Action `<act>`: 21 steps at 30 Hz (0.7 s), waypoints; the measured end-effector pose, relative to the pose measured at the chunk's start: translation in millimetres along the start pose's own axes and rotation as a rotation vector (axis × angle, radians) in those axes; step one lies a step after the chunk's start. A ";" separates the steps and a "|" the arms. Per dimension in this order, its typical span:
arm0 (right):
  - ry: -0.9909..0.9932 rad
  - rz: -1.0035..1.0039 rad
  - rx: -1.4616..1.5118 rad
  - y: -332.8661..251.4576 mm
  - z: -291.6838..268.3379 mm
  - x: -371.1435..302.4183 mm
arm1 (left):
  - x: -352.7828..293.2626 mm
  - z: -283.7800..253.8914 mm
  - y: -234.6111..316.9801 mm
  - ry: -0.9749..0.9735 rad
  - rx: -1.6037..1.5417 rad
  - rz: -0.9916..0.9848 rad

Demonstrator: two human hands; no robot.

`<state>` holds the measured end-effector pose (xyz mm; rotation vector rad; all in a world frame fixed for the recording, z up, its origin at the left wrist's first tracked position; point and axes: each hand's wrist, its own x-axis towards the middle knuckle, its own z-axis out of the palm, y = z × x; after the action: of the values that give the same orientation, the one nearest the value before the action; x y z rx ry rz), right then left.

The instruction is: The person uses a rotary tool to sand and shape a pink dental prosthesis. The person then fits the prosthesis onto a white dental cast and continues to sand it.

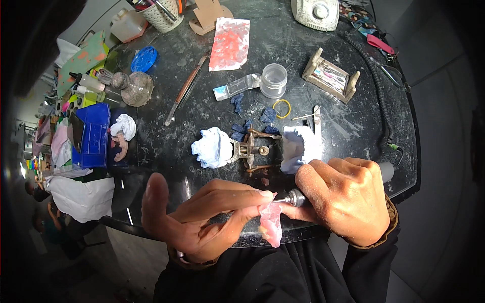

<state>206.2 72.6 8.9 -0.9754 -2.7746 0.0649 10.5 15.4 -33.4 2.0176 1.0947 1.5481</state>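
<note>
Between the thumb and fingertips of my left hand (212,212) is a pink denture base (271,224), with pale, tooth-like parts on its lower edge. My right hand (346,199) wraps round a rotary handpiece (295,197), whose grey rear end sticks out past the knuckles. The handpiece's thin metal tip points left and meets the upper part of the denture base; exact contact is hard to see. Whitish dust covers my right fingers. Just beyond both hands lies an opened metal articulator (250,150), with a pale plaster model (214,147) on its left and another plaster model (298,146) on its right.
Behind the articulator are dark blue scraps (269,115), a yellow rubber band (282,108) and a clear cup (274,81). A wax knife (187,90) lies farther left. A blue bin (94,135) stands left, a tool rack (331,78) right. A coiled cord (376,86) follows the right edge.
</note>
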 end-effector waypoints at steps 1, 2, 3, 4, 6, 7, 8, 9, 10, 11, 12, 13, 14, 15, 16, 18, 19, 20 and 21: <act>0.001 -0.002 -0.001 -0.1 0.0 0.0 | -0.1 -0.5 0.4 0.002 0.002 0.001; -0.020 -0.007 0.006 -0.3 0.0 -0.2 | -0.3 -1.1 1.2 -0.015 0.011 -0.011; -0.042 -0.009 0.010 -0.2 0.1 -0.3 | 0.2 -1.3 1.3 -0.033 0.018 -0.022; -0.041 -0.009 0.008 0.0 0.6 -0.2 | 0.8 -1.5 1.9 -0.032 0.017 -0.020; -0.002 0.000 0.003 0.0 1.9 -0.2 | 2.1 -2.1 3.8 -0.065 0.049 -0.051; -0.001 -0.001 0.002 -0.2 2.3 -0.5 | 1.9 -1.9 3.5 -0.064 0.049 -0.050; -0.009 -0.005 0.000 -0.5 2.6 -0.9 | 1.4 -1.2 2.7 -0.057 0.049 -0.033; -0.016 -0.008 -0.003 -0.5 2.7 -1.1 | 1.3 -0.8 2.1 -0.051 0.049 -0.015; -0.015 -0.008 -0.004 -0.2 2.5 -1.1 | 1.5 -0.8 1.8 -0.051 0.049 -0.013; -0.002 -0.001 -0.006 0.3 2.2 -1.2 | 1.8 -0.8 1.5 -0.057 0.051 -0.011; 0.011 0.004 -0.007 0.4 2.3 -1.2 | 1.6 -0.9 1.2 -0.063 0.053 -0.012; 0.011 0.004 -0.007 0.6 2.2 -1.5 | 0.9 -0.3 1.5 -0.063 0.052 -0.012; -0.004 -0.009 0.005 1.0 2.0 -2.2 | -0.1 1.1 2.4 -0.043 0.063 -0.030; -0.017 -0.026 0.017 1.4 1.2 -1.6 | -0.3 1.8 3.8 -0.021 0.078 -0.047; -0.013 -0.029 0.016 2.3 0.1 -1.1 | -0.1 4.1 5.5 -0.019 0.082 -0.045; 0.018 -0.063 0.095 4.8 -1.9 -1.0 | 0.5 10.4 7.2 0.167 -0.121 -0.067; 0.019 -0.060 0.092 5.3 -2.0 -1.3 | 0.0 10.1 5.1 0.165 -0.124 -0.065; 0.028 -0.064 0.109 5.7 -1.8 -1.4 | -1.3 8.6 1.9 0.160 -0.151 -0.066; 0.036 -0.071 0.128 5.1 -2.5 -0.9 | -1.8 7.1 0.8 0.155 -0.174 -0.068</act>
<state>210.6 76.0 10.7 -0.8381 -2.7306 0.2092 17.2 14.6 -36.4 1.7539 1.0332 1.7245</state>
